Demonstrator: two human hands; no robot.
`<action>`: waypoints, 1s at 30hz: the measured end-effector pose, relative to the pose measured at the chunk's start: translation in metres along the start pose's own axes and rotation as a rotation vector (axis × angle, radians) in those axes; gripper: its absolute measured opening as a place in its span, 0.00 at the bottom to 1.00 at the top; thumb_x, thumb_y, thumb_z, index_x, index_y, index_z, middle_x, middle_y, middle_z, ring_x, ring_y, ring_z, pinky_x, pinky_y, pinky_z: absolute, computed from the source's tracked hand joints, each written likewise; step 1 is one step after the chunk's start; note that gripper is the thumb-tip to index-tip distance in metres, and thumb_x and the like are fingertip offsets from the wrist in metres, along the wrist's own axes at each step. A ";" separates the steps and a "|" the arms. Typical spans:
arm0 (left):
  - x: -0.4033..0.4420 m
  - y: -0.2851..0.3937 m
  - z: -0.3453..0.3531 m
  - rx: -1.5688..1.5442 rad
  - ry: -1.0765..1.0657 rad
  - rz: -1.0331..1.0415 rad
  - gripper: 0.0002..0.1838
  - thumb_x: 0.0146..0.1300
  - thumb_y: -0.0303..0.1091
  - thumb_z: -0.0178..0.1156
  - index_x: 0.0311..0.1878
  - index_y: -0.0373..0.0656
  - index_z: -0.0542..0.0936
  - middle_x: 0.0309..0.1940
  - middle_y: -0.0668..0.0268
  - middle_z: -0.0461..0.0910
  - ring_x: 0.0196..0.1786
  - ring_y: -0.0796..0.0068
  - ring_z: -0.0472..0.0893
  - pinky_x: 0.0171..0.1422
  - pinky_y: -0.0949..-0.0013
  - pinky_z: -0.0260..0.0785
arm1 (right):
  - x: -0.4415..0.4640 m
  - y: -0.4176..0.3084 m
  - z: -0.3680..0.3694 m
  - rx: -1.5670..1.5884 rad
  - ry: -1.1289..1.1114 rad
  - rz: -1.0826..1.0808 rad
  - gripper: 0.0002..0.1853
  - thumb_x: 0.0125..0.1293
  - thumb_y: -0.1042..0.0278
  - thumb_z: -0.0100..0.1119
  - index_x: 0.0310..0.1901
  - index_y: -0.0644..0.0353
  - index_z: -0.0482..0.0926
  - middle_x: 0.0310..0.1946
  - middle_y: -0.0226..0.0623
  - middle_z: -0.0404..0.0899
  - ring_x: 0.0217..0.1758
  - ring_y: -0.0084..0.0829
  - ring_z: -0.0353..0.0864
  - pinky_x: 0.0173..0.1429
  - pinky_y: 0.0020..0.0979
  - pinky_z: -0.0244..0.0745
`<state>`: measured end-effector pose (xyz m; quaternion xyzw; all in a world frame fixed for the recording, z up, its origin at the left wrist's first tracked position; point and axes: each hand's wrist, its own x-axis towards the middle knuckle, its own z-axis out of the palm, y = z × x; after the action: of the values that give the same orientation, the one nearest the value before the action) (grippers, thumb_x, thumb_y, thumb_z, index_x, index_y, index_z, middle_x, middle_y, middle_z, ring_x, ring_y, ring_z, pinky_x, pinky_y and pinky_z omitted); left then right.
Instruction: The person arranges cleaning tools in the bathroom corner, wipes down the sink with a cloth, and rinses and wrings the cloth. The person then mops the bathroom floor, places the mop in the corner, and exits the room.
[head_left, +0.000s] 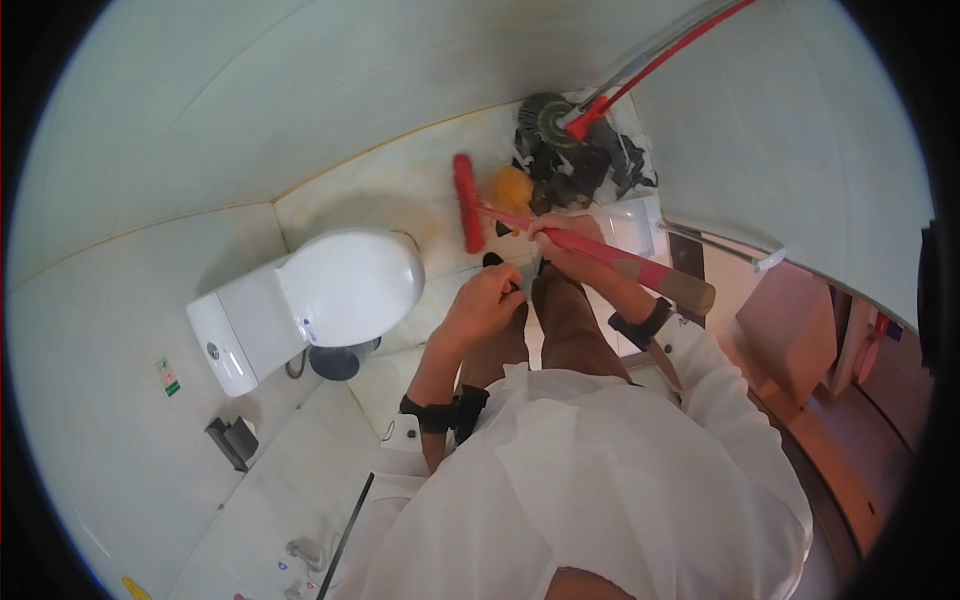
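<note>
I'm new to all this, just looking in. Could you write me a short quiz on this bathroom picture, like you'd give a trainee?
1. Choose one. What colour is the lump beside the dark heap on the floor?
A: blue
B: orange-yellow
C: white

2. True or false? The lid of the toilet stands raised.

3. Fill in the missing word. The person grips the pink handle of the red-headed tool with the ____ hand.

Key: 1 B; 2 false, the lid is down; 3 right.
</note>
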<state>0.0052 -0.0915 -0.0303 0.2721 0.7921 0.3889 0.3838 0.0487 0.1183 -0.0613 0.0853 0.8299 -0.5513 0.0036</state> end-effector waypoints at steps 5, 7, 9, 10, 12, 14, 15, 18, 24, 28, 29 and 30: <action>0.011 0.014 -0.004 0.038 -0.042 0.017 0.13 0.60 0.32 0.64 0.45 0.37 0.76 0.33 0.58 0.79 0.36 0.64 0.79 0.43 0.64 0.72 | -0.002 0.042 0.027 0.358 0.040 0.229 0.06 0.64 0.67 0.57 0.36 0.58 0.82 0.25 0.29 0.79 0.26 0.17 0.79 0.32 0.22 0.75; 0.015 0.020 -0.004 0.058 -0.053 0.038 0.13 0.60 0.31 0.64 0.46 0.37 0.76 0.34 0.58 0.79 0.36 0.65 0.79 0.43 0.64 0.72 | -0.006 0.053 0.016 0.383 0.100 0.299 0.06 0.64 0.66 0.57 0.36 0.57 0.81 0.24 0.28 0.80 0.24 0.16 0.77 0.28 0.21 0.73; 0.015 0.025 -0.001 0.060 -0.067 0.039 0.13 0.60 0.30 0.64 0.46 0.37 0.76 0.34 0.58 0.79 0.36 0.65 0.80 0.43 0.64 0.72 | -0.016 0.067 -0.001 0.395 0.136 0.374 0.06 0.64 0.65 0.57 0.36 0.57 0.81 0.24 0.28 0.80 0.23 0.16 0.77 0.26 0.21 0.73; 0.018 0.027 -0.001 0.061 -0.073 0.036 0.13 0.60 0.30 0.64 0.46 0.37 0.76 0.35 0.58 0.79 0.37 0.65 0.80 0.44 0.64 0.72 | -0.020 0.076 -0.015 0.397 0.147 0.404 0.07 0.64 0.65 0.57 0.37 0.57 0.81 0.23 0.29 0.80 0.23 0.16 0.77 0.26 0.21 0.73; 0.025 0.031 0.004 0.059 -0.084 0.032 0.13 0.60 0.30 0.64 0.47 0.38 0.76 0.36 0.58 0.80 0.37 0.65 0.80 0.44 0.64 0.72 | -0.030 0.089 -0.044 0.369 0.162 0.432 0.07 0.64 0.65 0.57 0.39 0.58 0.80 0.23 0.29 0.80 0.23 0.16 0.78 0.26 0.21 0.74; 0.037 0.035 0.013 0.053 -0.091 0.027 0.13 0.61 0.30 0.64 0.47 0.38 0.76 0.36 0.57 0.80 0.38 0.65 0.80 0.45 0.64 0.73 | -0.043 0.095 -0.076 0.308 0.166 0.427 0.08 0.64 0.66 0.57 0.40 0.58 0.79 0.23 0.29 0.80 0.23 0.16 0.78 0.27 0.21 0.75; 0.044 0.043 0.016 0.061 -0.102 0.040 0.14 0.61 0.30 0.64 0.48 0.38 0.76 0.37 0.57 0.80 0.38 0.65 0.80 0.46 0.64 0.73 | -0.049 0.091 -0.090 0.331 0.187 0.463 0.07 0.63 0.67 0.57 0.40 0.59 0.79 0.23 0.28 0.79 0.23 0.17 0.78 0.26 0.21 0.74; 0.078 0.074 0.019 0.098 -0.123 0.105 0.15 0.61 0.30 0.65 0.50 0.39 0.75 0.38 0.57 0.80 0.39 0.64 0.81 0.47 0.64 0.73 | -0.064 0.098 -0.121 0.384 0.234 0.492 0.06 0.62 0.68 0.59 0.39 0.59 0.78 0.22 0.28 0.79 0.23 0.17 0.78 0.26 0.21 0.73; 0.172 0.140 0.022 0.088 -0.138 0.263 0.18 0.60 0.29 0.65 0.52 0.42 0.73 0.34 0.60 0.79 0.39 0.65 0.81 0.47 0.65 0.73 | -0.086 0.123 -0.170 0.404 0.386 0.476 0.07 0.59 0.69 0.61 0.37 0.59 0.75 0.22 0.28 0.78 0.22 0.17 0.77 0.24 0.21 0.72; 0.243 0.188 0.025 0.128 -0.160 0.282 0.24 0.63 0.30 0.65 0.61 0.42 0.70 0.41 0.64 0.79 0.41 0.75 0.80 0.49 0.69 0.73 | -0.086 0.145 -0.174 0.414 0.410 0.443 0.07 0.59 0.70 0.61 0.38 0.59 0.75 0.21 0.28 0.77 0.21 0.17 0.76 0.24 0.22 0.72; 0.259 0.202 0.028 0.122 -0.153 0.294 0.26 0.63 0.30 0.65 0.63 0.42 0.69 0.43 0.63 0.79 0.42 0.75 0.80 0.48 0.69 0.73 | -0.089 0.147 -0.172 0.417 0.434 0.418 0.07 0.59 0.70 0.60 0.38 0.59 0.75 0.21 0.29 0.77 0.21 0.18 0.76 0.24 0.22 0.72; 0.276 0.214 0.030 0.122 -0.149 0.302 0.27 0.63 0.29 0.65 0.64 0.41 0.68 0.44 0.63 0.78 0.42 0.75 0.80 0.48 0.70 0.73 | -0.091 0.151 -0.168 0.428 0.456 0.393 0.07 0.59 0.70 0.59 0.39 0.59 0.76 0.21 0.29 0.77 0.22 0.18 0.76 0.24 0.23 0.72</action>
<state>-0.0955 0.2399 0.0252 0.4388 0.7338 0.3722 0.3613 0.1753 0.3168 -0.1246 0.3627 0.6431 -0.6679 -0.0938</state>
